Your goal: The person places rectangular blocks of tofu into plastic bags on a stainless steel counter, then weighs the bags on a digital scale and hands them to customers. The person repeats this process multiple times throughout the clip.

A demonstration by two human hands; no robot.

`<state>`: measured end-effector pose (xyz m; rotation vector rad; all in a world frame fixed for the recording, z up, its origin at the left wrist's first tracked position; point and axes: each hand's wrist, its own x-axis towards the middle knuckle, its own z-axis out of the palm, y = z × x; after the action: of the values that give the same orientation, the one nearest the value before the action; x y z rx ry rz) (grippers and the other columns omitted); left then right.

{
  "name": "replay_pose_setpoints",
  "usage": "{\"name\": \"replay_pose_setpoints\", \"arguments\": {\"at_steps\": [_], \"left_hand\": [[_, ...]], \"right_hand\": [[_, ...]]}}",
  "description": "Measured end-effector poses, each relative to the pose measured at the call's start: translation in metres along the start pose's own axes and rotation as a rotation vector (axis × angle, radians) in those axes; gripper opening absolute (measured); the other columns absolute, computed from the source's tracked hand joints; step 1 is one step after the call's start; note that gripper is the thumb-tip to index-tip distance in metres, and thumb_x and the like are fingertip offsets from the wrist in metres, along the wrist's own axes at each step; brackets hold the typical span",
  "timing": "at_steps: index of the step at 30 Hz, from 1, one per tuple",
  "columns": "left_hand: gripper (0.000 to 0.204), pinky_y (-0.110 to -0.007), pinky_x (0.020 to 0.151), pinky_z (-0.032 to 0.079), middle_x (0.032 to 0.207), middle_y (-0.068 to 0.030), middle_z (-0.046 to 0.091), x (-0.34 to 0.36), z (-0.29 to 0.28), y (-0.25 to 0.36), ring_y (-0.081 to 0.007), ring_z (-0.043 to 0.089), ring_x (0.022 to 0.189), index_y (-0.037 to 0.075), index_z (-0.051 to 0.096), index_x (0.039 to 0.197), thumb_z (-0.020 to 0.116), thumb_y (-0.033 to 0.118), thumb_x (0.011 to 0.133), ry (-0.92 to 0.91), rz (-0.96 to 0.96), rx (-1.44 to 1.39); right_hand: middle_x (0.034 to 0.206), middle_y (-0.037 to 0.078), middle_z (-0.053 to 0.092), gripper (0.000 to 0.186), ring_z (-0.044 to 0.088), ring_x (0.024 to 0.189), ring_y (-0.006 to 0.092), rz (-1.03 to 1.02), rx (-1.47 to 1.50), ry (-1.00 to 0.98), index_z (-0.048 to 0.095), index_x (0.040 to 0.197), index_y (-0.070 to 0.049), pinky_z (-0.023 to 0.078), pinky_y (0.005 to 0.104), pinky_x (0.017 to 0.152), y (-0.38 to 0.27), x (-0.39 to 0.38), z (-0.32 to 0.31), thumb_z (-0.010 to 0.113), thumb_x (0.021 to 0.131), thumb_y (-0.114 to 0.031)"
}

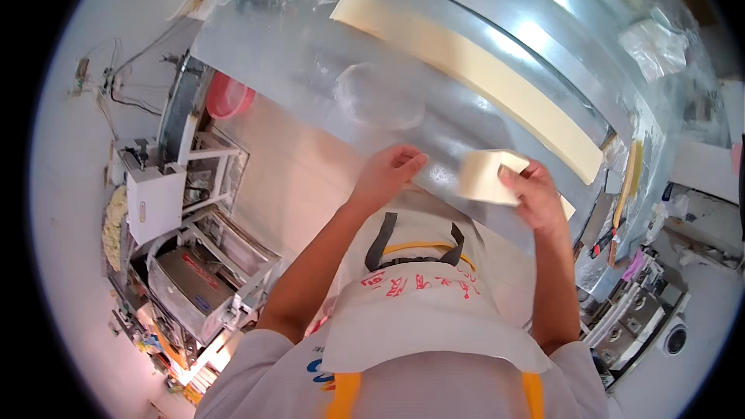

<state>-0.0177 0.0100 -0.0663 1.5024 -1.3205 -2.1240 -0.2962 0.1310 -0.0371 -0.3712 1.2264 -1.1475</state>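
My right hand (535, 190) grips a pale yellow, square-cornered piece of dough (487, 176), thumb on top. Motion blurs the piece's left side, so I cannot tell whether it is one slab or several layers. Over the table's near edge hovers my left hand (394, 174), its fingers curled together with nothing visible in them. Beyond both hands a long, flat strip of pale dough (466, 70) lies slantwise on the metal table (295, 54). Another bit of pale dough (568, 208) shows beside my right wrist.
A clear plastic bag (656, 50) lies at the far right of the table. Along the right edge are a wooden stick (625, 194) and small tools. Left of the table stand a pink basin (229, 96) and a white-framed machine (198, 279).
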Motion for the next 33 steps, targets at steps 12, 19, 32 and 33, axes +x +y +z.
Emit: {"name": "replay_pose_setpoints", "arguments": {"at_steps": [12,19,32,33], "left_hand": [[0.038,-0.048,0.114,0.041,0.131,-0.0211,0.062,0.096,-0.098,-0.088,-0.0379,0.057,0.129,-0.004,0.063,0.122,0.07,0.008,0.086,0.364,0.647,1.053],[0.068,-0.043,0.115,0.043,0.144,-0.0162,0.06,0.08,-0.084,-0.052,-0.0327,0.059,0.132,-0.005,0.053,0.145,0.045,0.051,0.107,-0.041,0.141,-0.852],[0.077,-0.045,0.111,0.053,0.153,-0.0125,0.05,0.123,-0.141,-0.077,-0.0256,0.057,0.136,0.007,0.025,0.167,0.065,0.007,0.1,0.311,0.202,-0.855],[0.079,-0.043,0.106,0.057,0.152,-0.013,0.051,0.124,-0.144,-0.076,-0.0252,0.06,0.132,0.008,0.022,0.168,0.065,0.008,0.101,0.352,0.184,-0.814]], "right_hand": [[0.07,0.009,0.059,0.033,0.046,0.063,0.0153,-0.099,-1.364,0.46,0.073,0.106,0.004,0.046,0.0345,0.063,-0.066,0.031,0.034,0.084,0.085,-0.019],[0.11,0.004,0.075,0.044,0.068,0.098,0.0138,0.073,-0.773,-0.32,0.07,0.127,0.0,0.055,0.0317,0.09,-0.061,0.136,0.149,0.084,0.09,-0.019],[0.123,0.006,0.074,0.044,0.068,0.111,0.018,0.252,-0.713,-0.53,0.068,0.133,-0.003,0.053,0.0352,0.099,0.089,0.349,0.19,0.077,0.095,-0.021],[0.122,0.006,0.074,0.044,0.069,0.111,0.0182,0.239,-0.718,-0.509,0.068,0.134,-0.002,0.053,0.0352,0.098,0.092,0.349,0.192,0.077,0.095,-0.021]]}}
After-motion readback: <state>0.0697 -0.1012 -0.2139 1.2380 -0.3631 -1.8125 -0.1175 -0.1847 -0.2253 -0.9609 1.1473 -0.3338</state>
